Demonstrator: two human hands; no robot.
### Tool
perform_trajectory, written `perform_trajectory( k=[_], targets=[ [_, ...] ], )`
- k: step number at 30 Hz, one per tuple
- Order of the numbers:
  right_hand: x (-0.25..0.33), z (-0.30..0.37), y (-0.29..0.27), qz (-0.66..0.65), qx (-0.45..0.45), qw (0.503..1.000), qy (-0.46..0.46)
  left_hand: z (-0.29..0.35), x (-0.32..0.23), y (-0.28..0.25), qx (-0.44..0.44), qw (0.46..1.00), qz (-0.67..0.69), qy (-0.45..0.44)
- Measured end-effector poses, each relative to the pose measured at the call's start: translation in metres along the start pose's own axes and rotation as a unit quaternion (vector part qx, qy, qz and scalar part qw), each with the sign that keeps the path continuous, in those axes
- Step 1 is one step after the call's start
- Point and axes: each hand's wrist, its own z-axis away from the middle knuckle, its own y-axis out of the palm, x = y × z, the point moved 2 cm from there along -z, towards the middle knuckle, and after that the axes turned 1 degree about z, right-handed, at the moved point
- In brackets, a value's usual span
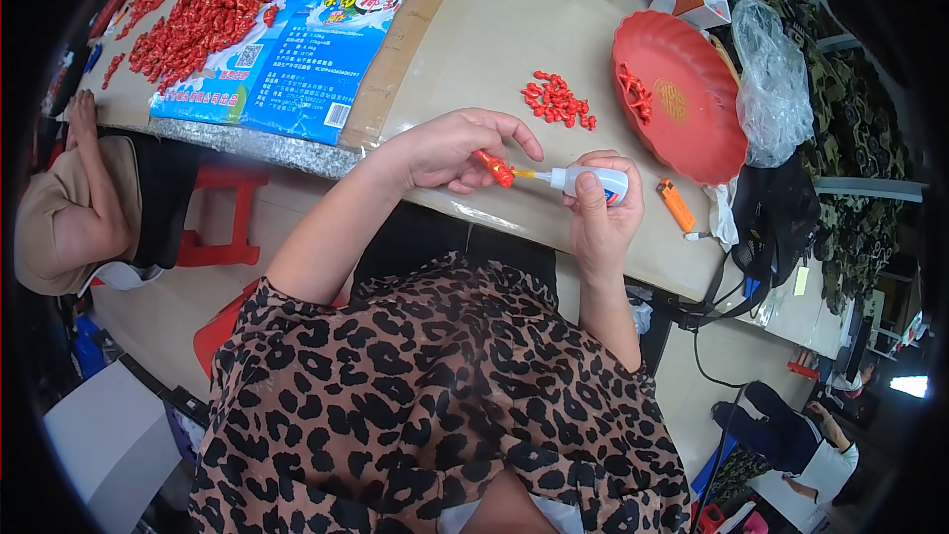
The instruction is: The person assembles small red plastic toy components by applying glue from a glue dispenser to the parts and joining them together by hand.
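Observation:
My left hand [450, 150] is over the front edge of the table, its lower fingers closed on a small shiny red piece [497, 170] with a bit of yellow on it; its index finger stretches out above. To the right, my right hand [605, 227] grips a small white glue bottle [598, 184] lying on its side. The bottle's thin yellowish nozzle points left and reaches the red piece; whether the tip touches it I cannot tell. Beyond my hands lies a small heap of similar red pieces [558, 100] on the table.
A red scalloped tray [707, 129] stands at the right, some red pieces at its left side. Near it lie an orange tool [677, 206] and a clear plastic bag [766, 79]. A big red heap [213, 15] covers blue printed cardboard [326, 49]. Another person's arm [94, 153] is far left.

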Motion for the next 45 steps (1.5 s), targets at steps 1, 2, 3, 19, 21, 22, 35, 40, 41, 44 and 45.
perform_trajectory(
  k=[1, 2, 3, 19, 21, 22, 35, 40, 41, 44, 45],
  targets=[
    [0.0, 0.0, 0.0, -0.001, -0.001, 1.0, 0.001, 0.0, 0.0, 0.0, -0.001, 1.0, -0.002, 0.0],
    [0.0, 0.0, 0.0, -0.002, -0.003, 1.0, 0.002, 0.0, 0.0, 0.0, -0.001, 1.0, -0.002, 0.0],
    [0.0, 0.0, 0.0, -0.002, -0.002, 1.0, 0.002, 0.0, 0.0, 0.0, -0.001, 1.0, 0.001, -0.001],
    [-0.007, 0.006, -0.006, -0.151, -0.103, 0.982, 0.051, 0.006, 0.025, 0.0, -0.043, 0.977, 0.142, 0.153],
    [-0.009, 0.008, -0.004, -0.153, -0.103, 0.981, 0.053, 0.007, 0.028, 0.005, -0.054, 0.97, 0.167, 0.166],
    [-0.009, 0.008, -0.004, -0.148, -0.104, 0.982, 0.05, 0.007, 0.03, 0.007, -0.065, 0.962, 0.192, 0.18],
    [-0.016, 0.006, -0.003, -0.138, -0.122, 0.982, 0.046, 0.006, 0.045, 0.017, -0.098, 0.926, 0.202, 0.304],
    [-0.015, 0.006, -0.001, -0.122, -0.124, 0.984, 0.044, 0.003, 0.047, 0.016, -0.123, 0.923, 0.147, 0.333],
    [-0.015, 0.006, -0.001, -0.126, -0.118, 0.984, 0.043, 0.003, 0.047, 0.016, -0.123, 0.923, 0.147, 0.333],
    [-0.015, 0.006, 0.0, -0.107, -0.118, 0.987, 0.034, 0.003, 0.047, 0.017, -0.128, 0.924, 0.13, 0.336],
    [-0.015, 0.006, 0.0, -0.106, -0.118, 0.987, 0.035, 0.002, 0.047, 0.017, -0.13, 0.924, 0.126, 0.338]
  ],
)
